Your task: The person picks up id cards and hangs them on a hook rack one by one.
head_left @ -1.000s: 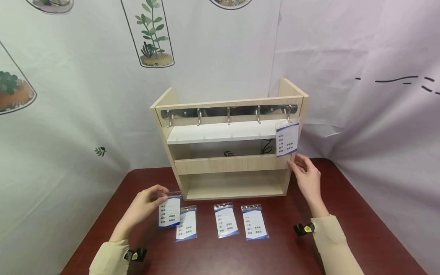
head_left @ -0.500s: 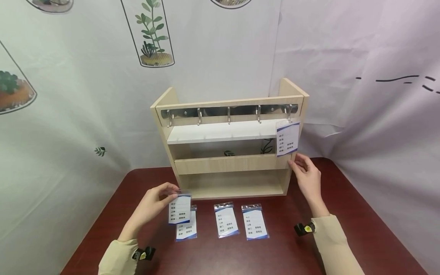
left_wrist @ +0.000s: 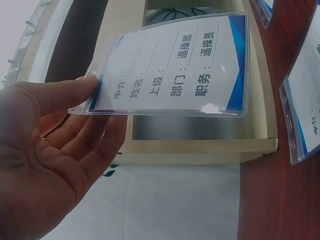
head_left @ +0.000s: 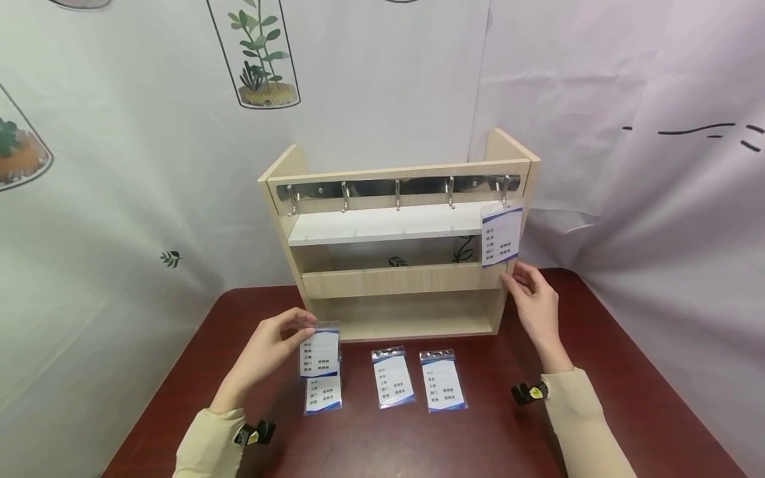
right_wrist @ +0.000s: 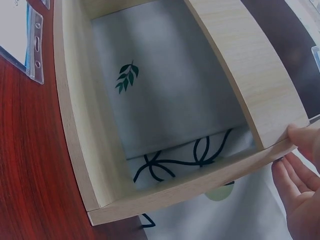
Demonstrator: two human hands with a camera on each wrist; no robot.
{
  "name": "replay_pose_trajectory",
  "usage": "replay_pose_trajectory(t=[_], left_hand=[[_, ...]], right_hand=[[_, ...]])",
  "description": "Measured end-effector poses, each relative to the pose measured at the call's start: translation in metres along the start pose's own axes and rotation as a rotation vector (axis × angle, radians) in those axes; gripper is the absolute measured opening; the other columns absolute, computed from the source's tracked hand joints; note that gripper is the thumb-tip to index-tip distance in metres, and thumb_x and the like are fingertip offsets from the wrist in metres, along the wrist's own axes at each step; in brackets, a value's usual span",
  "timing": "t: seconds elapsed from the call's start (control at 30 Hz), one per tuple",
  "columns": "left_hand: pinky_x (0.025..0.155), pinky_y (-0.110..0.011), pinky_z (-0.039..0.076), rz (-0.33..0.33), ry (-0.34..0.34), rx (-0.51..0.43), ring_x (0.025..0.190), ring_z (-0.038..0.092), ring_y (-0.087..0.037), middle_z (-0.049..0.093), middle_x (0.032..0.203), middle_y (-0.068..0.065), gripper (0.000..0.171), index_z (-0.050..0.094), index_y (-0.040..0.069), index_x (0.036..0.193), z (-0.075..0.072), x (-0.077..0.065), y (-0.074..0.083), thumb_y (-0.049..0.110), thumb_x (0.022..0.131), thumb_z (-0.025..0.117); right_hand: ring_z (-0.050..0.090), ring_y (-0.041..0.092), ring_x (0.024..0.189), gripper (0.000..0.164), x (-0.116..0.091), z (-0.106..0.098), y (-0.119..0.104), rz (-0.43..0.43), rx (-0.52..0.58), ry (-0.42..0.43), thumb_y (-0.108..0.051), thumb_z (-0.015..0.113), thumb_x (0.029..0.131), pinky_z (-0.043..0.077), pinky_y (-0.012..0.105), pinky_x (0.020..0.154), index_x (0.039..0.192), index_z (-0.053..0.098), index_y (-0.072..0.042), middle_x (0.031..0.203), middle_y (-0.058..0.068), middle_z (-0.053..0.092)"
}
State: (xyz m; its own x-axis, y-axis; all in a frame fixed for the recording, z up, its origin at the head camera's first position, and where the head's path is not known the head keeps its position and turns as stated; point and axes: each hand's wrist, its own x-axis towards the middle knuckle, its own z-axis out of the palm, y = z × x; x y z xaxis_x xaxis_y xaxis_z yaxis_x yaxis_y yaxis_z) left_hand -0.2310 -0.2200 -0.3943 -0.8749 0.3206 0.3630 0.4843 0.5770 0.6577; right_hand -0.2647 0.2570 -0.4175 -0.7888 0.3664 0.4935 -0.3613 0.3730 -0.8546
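Note:
My left hand [head_left: 270, 348] pinches a clear-sleeved name badge [head_left: 319, 353] by its top edge, thumb in front and fingers behind. In the left wrist view the badge [left_wrist: 165, 70] shows its printed white card with blue corners. Overlapped by it in the head view, another badge [head_left: 323, 396] lies on the table. My right hand [head_left: 534, 305] grips the right side panel of a small wooden shelf [head_left: 400, 282], its thumb on the front edge; the right wrist view shows this panel [right_wrist: 200, 185] closely. Just above that hand, one badge [head_left: 502, 236] hangs from the rightmost hook.
A metal strip [head_left: 382, 187] with several hooks runs along the shelf's top front board. Two more badges, a middle one [head_left: 392, 380] and a right one [head_left: 443, 382], lie on the dark red table [head_left: 382, 445]. White printed cloth [head_left: 382, 79] hangs behind.
My left hand has moved to the right with the badge, which now overlaps the leftmost badge on the table more squarely. My right hand stays at the shelf's side. The head view has tilted slightly.

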Motion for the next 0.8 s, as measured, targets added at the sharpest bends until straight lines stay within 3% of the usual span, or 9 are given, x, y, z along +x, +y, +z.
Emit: replay_pose_trajectory(t=[0.37, 0.6, 0.8], left_hand=[[0.076, -0.030, 0.054, 0.005, 0.004, 0.002, 0.087, 0.067, -0.011, 0.073, 0.099, 0.006, 0.015, 0.071, 0.013, 0.108, 0.002, 0.001, 0.008, 0.015, 0.094, 0.074], [0.078, -0.029, 0.054, 0.027, 0.000, -0.022, 0.087, 0.067, -0.011, 0.073, 0.098, 0.007, 0.013, 0.071, 0.016, 0.107, 0.005, 0.006, 0.019, 0.015, 0.094, 0.074], [0.078, -0.029, 0.055, 0.063, -0.003, -0.033, 0.087, 0.068, -0.011, 0.074, 0.099, 0.006, 0.014, 0.072, 0.013, 0.107, 0.009, 0.012, 0.028, 0.017, 0.094, 0.073]], right_hand=[[0.059, -0.005, 0.096, 0.039, 0.000, 0.001, 0.000, 0.021, 0.002, 0.001, -0.014, 0.072, 0.095, 0.047, 0.008, 0.083, 0.128, 0.063, 0.003, 0.117, 0.020, 0.067], [0.059, -0.005, 0.097, 0.040, 0.001, 0.000, -0.001, 0.005, 0.000, -0.005, -0.017, 0.072, 0.095, 0.048, 0.008, 0.084, 0.128, 0.063, 0.002, 0.117, 0.019, 0.068], [0.059, -0.005, 0.098, 0.040, 0.000, 0.000, -0.002, 0.007, -0.012, -0.007, -0.018, 0.072, 0.095, 0.048, 0.008, 0.084, 0.128, 0.063, 0.003, 0.118, 0.019, 0.068]])
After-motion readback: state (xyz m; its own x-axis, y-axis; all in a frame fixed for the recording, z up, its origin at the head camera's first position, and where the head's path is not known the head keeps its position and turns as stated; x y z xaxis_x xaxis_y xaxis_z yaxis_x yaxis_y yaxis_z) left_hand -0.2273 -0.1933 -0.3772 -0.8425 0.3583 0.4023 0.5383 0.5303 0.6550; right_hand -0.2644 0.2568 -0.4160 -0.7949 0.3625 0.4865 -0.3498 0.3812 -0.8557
